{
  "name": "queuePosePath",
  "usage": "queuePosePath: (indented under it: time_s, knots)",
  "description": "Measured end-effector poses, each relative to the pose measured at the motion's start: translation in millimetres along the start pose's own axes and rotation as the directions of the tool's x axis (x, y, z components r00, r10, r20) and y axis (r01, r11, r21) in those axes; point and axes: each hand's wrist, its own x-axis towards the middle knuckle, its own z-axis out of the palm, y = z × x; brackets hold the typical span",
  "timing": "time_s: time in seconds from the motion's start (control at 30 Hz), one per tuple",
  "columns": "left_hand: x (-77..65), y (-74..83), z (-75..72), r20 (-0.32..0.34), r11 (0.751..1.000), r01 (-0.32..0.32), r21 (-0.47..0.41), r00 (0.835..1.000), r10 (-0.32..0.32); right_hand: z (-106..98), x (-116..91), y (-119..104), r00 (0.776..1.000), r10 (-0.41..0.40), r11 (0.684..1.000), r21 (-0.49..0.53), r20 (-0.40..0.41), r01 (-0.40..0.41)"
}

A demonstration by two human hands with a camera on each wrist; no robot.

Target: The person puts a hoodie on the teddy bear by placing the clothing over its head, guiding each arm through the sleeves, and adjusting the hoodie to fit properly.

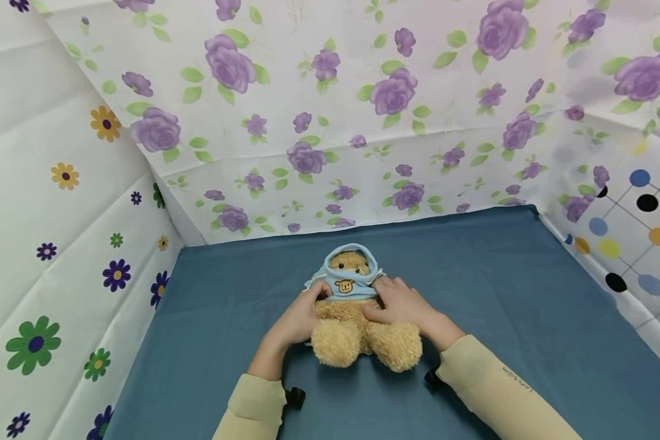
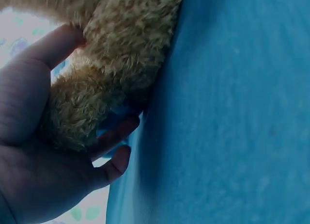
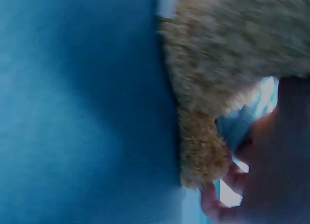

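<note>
Teddy bear (image 1: 348, 311) in a light-blue hoodie (image 1: 357, 293) lies face-up on blue cloth (image 1: 225, 342), long axis running near to far, head farthest; left hand (image 1: 301, 313) and right hand (image 1: 404, 304) grip its sides.

Three busy prints over plain blue-grey

Standing here, I see a blue-grey cloth (image 1: 220, 318) over the middle and bottom of the head view, its far edge sloping slightly up to the right. Back sheet (image 1: 275, 116), across the top: white, purple roses (image 1: 394, 91), green leaves (image 1: 191, 74), faint folds; print runs on into the upper right. Left sheet (image 1: 11, 244), left side: white, flowers in green, dark purple and orange, long diagonal creases. Right sheet (image 1: 629, 229), right edge: white, thin grey lines, dots (image 1: 608, 247) in black, blue, orange, yellow. Wrist views: cloth reads brighter blue, right side of the left one, left side of the right one.
</note>
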Motion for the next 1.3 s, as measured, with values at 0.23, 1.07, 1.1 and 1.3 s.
queuePosePath:
  time_s: [0.23,1.07,1.1,1.3]
  knots:
    - [0.2,-0.5,-0.3,-0.035,0.989,0.123,-0.076,0.991,-0.126,-0.6,-4.5,6.5,0.999,0.003,0.980,0.198,0.043,-0.011]
    - [0.0,6.8,2.8,-0.099,0.979,0.075,0.188,0.993,-0.057,4.5,7.6,-0.9,1.000,0.017,0.997,0.080,-0.023,-0.015]
    - [-0.1,7.0,3.4,-0.100,0.980,0.081,0.180,0.993,-0.063,4.2,7.2,-1.2,0.999,0.001,0.995,0.098,-0.034,0.002]
    - [0.9,8.8,8.3,-0.155,0.983,0.042,0.180,0.988,-0.013,8.4,5.1,0.7,0.982,-0.104,0.987,0.107,-0.157,0.121]
